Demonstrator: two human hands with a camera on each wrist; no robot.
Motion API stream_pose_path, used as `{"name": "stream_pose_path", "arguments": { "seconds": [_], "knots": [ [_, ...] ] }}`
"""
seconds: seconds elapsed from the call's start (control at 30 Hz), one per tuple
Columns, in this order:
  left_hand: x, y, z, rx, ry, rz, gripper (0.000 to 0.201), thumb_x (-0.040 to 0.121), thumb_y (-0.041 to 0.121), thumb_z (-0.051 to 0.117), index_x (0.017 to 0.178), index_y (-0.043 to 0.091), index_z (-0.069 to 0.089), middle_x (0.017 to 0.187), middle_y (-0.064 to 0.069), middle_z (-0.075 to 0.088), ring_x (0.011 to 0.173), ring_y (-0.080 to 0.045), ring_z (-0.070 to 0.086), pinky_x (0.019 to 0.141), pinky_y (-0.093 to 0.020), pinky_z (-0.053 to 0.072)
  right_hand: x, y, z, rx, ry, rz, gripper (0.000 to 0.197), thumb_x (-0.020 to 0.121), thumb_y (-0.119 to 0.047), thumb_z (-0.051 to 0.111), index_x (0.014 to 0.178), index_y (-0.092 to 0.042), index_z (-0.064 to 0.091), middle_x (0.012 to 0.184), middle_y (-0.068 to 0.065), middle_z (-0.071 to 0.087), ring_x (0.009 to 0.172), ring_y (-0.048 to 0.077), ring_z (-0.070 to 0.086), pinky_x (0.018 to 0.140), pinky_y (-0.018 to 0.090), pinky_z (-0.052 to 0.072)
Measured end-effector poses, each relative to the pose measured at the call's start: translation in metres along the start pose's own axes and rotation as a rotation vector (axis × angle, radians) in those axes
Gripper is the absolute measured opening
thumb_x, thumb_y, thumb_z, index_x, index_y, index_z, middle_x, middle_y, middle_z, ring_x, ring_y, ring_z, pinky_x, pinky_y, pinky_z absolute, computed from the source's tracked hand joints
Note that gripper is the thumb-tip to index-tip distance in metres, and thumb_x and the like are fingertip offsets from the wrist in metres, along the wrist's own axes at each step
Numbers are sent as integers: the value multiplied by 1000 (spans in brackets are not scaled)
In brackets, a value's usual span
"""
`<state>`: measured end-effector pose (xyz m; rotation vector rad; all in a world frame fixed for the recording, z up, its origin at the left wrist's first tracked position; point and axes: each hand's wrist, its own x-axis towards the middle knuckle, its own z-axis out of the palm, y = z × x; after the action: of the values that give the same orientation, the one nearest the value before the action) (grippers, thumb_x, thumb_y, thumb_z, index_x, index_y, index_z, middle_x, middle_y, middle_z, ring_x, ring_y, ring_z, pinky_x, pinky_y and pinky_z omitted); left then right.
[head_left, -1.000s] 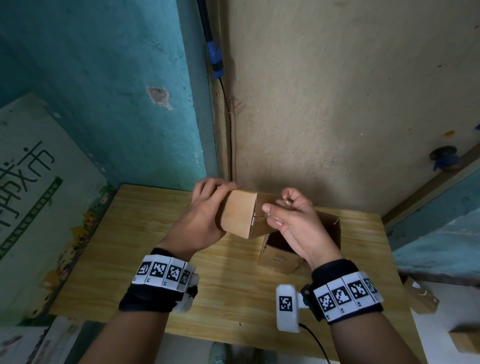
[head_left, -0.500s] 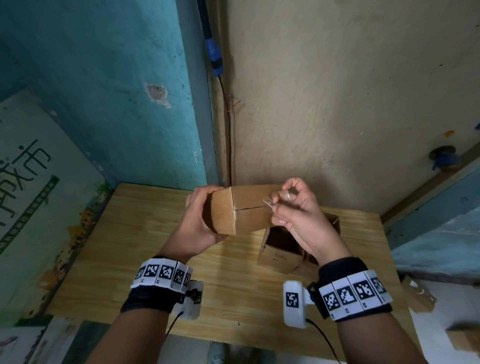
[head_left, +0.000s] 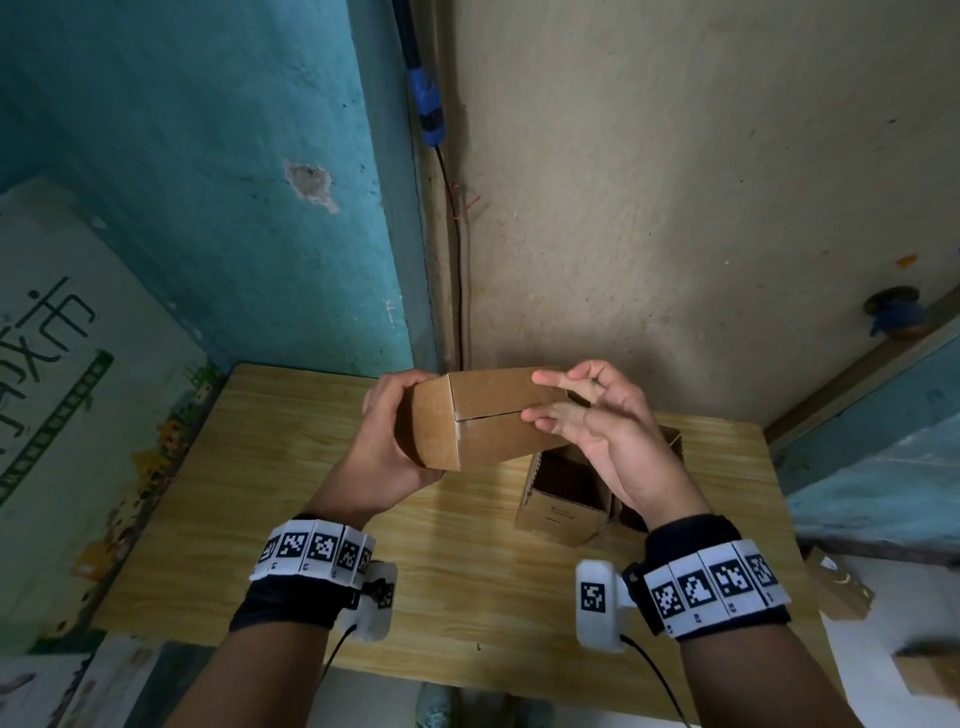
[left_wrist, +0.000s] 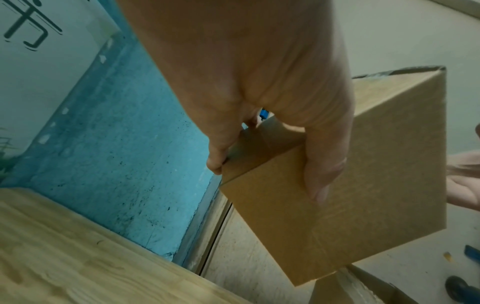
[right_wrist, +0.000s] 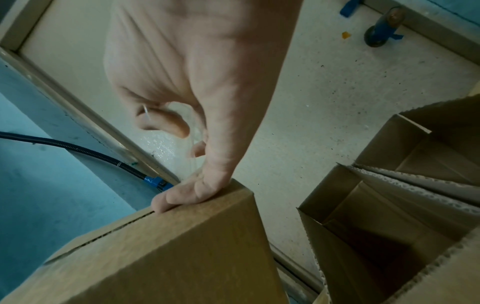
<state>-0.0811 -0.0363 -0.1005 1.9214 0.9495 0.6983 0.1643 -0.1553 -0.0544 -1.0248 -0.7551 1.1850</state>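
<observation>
Fingers (head_left: 400, 383) of the left hand (head_left: 379, 447) clasp the sideways-lying cardboard box (head_left: 493, 397); right hand (head_left: 618, 447) rests straight-fingered on its seam's (head_left: 488, 415) right end.

Only readable bit: big dark-green Chinese characters on the pale white-and-green poster (head_left: 78, 441) at left, probably 城市, first one cropped. Print on the open brown cardboard box (head_left: 558, 512) is too tiny.

Closed brown cardboard box (head_left: 488, 415), aloft, flap seam forward
</observation>
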Motion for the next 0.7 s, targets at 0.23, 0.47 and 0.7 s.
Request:
{"name": "stream_pose_path", "arguments": {
  "seconds": [0.23, 0.47, 0.7],
  "knots": [
    [-5, -8, -1, -55, -14, -55, 99, 53, 17, 95, 133, 44, 44, 135, 8, 47, 127, -20, 51, 103, -53, 51, 5, 4, -9, 154, -32, 75, 36, 72, -3, 34, 104, -7, 50, 135, 33, 62, 110, 53, 67, 93, 48, 60],
    [-10, -9, -7, -139, -3, -122, 101, 54, 12, 98, 135, 43, 46, 137, 11, 52, 126, -12, 54, 102, -49, 54, 9, 5, -20, 18, 75, 57, 27, 79, -6, 36, 99, -5, 54, 111, 27, 73, 105, 40, 73, 94, 46, 58],
    [-10, -4, -4, -247, -74, -76, 99, 56, -4, 96, 136, 29, 47, 134, 14, 57, 130, -7, 52, 107, -33, 50, 18, 17, -20, -437, 319, -12, 32, 101, 8, 41, 84, -8, 62, 57, -7, 50, 54, 11, 42, 56, 26, 37]
  ]
}}
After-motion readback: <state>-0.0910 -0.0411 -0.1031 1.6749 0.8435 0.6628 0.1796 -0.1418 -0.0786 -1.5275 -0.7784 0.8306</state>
